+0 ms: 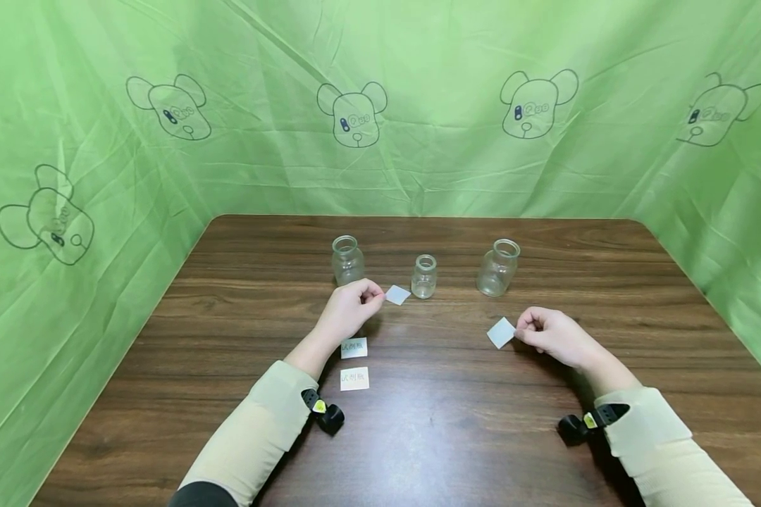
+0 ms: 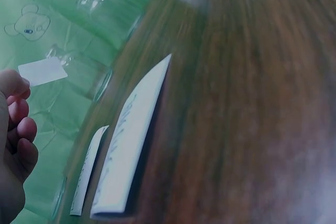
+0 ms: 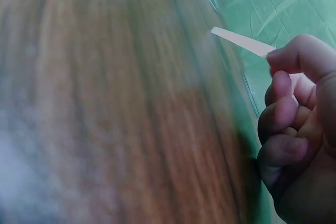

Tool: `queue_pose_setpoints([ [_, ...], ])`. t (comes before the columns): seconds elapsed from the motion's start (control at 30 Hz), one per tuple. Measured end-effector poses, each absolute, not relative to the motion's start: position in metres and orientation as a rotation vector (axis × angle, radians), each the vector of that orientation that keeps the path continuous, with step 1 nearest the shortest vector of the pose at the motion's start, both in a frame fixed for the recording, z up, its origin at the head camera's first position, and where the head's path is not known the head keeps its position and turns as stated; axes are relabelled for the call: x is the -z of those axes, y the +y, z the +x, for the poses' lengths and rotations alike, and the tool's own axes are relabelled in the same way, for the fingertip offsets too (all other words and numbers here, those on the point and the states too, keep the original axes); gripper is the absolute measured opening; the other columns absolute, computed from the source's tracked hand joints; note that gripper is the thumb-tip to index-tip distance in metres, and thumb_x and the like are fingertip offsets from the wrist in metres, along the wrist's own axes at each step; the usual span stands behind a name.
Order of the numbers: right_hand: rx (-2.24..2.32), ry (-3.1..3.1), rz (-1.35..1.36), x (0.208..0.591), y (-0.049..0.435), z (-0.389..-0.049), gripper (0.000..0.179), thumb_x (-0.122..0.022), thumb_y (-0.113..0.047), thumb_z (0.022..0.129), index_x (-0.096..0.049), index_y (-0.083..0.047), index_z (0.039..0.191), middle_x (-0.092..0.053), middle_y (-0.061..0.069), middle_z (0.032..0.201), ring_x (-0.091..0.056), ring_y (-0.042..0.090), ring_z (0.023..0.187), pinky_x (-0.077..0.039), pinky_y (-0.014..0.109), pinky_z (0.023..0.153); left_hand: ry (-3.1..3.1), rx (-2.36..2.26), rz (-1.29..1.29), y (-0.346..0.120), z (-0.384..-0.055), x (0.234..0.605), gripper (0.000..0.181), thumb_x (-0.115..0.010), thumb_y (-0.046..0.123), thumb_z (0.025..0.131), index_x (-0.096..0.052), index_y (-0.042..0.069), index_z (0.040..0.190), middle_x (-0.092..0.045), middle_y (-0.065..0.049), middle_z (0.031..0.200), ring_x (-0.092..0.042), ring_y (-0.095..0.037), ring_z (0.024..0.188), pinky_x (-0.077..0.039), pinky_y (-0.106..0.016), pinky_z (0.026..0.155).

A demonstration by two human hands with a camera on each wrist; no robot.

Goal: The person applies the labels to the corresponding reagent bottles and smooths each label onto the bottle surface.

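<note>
My left hand [image 1: 353,308] pinches a small white paper slip [image 1: 398,295] at one corner, between the left and middle glass jars. In the left wrist view the slip [image 2: 43,72] juts out past the thumb and index finger, the other fingers curled in. Further right, my right hand [image 1: 554,336] pinches a second white slip [image 1: 501,333] by its corner, in front of the right jar. The right wrist view shows this slip [image 3: 242,42] nearly edge-on. Two paper labels with handwriting [image 1: 354,348] [image 1: 354,379] lie one before the other, near my left wrist.
Three open clear glass jars stand upright across the wooden table [image 1: 456,422]: a left jar [image 1: 348,262], its base partly behind my hand, a smaller middle jar [image 1: 424,277], and a right jar [image 1: 498,269]. Green cloth [image 1: 431,176] hangs around the back and sides.
</note>
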State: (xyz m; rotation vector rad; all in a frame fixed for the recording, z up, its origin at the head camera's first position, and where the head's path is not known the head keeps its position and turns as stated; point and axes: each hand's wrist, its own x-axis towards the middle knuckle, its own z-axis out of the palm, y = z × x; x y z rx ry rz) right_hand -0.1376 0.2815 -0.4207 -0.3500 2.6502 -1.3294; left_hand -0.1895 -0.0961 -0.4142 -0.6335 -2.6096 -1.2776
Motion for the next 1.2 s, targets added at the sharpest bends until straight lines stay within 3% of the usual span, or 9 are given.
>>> queue_pose_setpoints([
  [0.27,1.363,2.655,-0.408,0.423,0.284,-0.138,0.014,-0.064,-0.005,0.083,-0.050,-0.006,0.084,-0.048,-0.001,0.064,-0.045,0.010,0.051,-0.039,0.026,0.046,-2.633,1.270,-0.617,-0.099,-0.189,0.414,0.005,-0.062,0.018,0.087,-0.065,0.015,0.084,-0.049,0.007,0.065,-0.046,-0.009,0.061,-0.039,-0.026,0.056],
  [0.5,1.340,2.678,-0.401,0.424,0.286,-0.138,0.004,-0.057,-0.001,0.086,-0.058,-0.005,0.089,-0.048,0.000,0.063,-0.046,0.011,0.051,-0.040,0.027,0.047,-2.627,1.256,-0.626,-0.100,-0.188,0.412,0.005,-0.062,0.017,0.087,-0.065,0.014,0.084,-0.049,0.007,0.065,-0.046,-0.009,0.060,-0.039,-0.026,0.056],
  [0.7,1.332,2.676,-0.334,0.419,0.285,-0.137,0.009,-0.053,-0.003,0.089,-0.061,-0.003,0.093,-0.049,0.002,0.064,-0.046,0.013,0.053,-0.040,0.027,0.047,-2.613,1.244,-0.627,-0.099,-0.188,0.412,0.005,-0.062,0.017,0.087,-0.065,0.014,0.083,-0.049,0.008,0.065,-0.046,-0.008,0.061,-0.039,-0.026,0.056],
  [1.2,1.374,2.670,-0.353,0.397,0.256,-0.149,0.020,-0.058,-0.018,0.093,-0.061,0.001,0.100,-0.047,0.002,0.062,-0.046,0.013,0.053,-0.039,0.027,0.047,-2.551,1.206,-0.686,-0.085,-0.190,0.403,0.005,-0.063,0.018,0.086,-0.065,0.016,0.082,-0.048,0.009,0.063,-0.045,-0.007,0.059,-0.039,-0.025,0.055],
])
